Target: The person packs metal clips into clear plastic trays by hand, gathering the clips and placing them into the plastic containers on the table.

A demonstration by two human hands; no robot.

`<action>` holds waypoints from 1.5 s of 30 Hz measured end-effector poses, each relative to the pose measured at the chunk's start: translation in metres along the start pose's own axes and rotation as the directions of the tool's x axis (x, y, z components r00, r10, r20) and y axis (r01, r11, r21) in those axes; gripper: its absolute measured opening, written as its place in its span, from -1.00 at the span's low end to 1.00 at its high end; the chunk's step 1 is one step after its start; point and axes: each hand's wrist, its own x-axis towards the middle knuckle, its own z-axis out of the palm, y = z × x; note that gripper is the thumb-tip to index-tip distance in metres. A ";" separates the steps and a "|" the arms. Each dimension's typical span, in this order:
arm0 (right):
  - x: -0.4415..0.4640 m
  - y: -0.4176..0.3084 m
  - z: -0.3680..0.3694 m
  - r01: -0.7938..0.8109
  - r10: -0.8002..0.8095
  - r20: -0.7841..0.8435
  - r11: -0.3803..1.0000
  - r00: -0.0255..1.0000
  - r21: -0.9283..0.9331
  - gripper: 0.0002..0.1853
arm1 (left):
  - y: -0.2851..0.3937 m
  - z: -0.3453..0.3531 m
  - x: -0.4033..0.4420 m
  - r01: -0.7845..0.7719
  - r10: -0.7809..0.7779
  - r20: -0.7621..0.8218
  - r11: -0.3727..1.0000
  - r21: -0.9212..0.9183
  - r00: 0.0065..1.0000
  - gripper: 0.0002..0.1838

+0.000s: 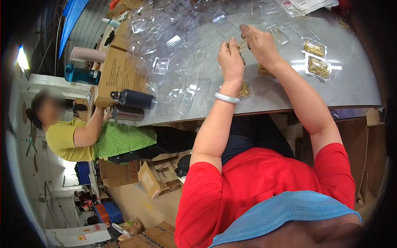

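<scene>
Floor (pixel 128 200): tan | lamp (pixel 23 60): lit, white | table (pixel 353 82): grey, glossy

Bunch of bottles over on the left: pink one (pixel 88 55) and teal one (pixel 82 75) sitting on a carton (pixel 118 78), navy one (pixel 134 99) and steel cup (pixel 129 113) right beside it. Co-worker (pixel 70 138) in a yellow top and green checked apron (pixel 124 138) there too. Far left, a lit lamp (pixel 23 60) and blue tarp (pixel 71 25).

Gold piece (pixel 244 44) between left hand (pixel 230 60) and right hand (pixel 261 44): too small to tell, partly covered by fingers. Gold pile (pixel 244 89) by left wrist, second gold pile (pixel 263 69) under right wrist: both part-hidden. Clear boxes (pixel 165 31) beyond hands: cut off at top, outlines merge. Papers (pixel 308 5) beyond right hand: cut off. Co-worker's head (pixel 49 108), left of hands: blurred.
</scene>
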 end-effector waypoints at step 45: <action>0.006 -0.003 -0.007 -0.013 0.013 0.007 1.000 1.000 0.009 -0.60 | 0.028 -0.022 -0.018 0.301 -0.255 0.163 0.863 -0.406 0.953 -0.76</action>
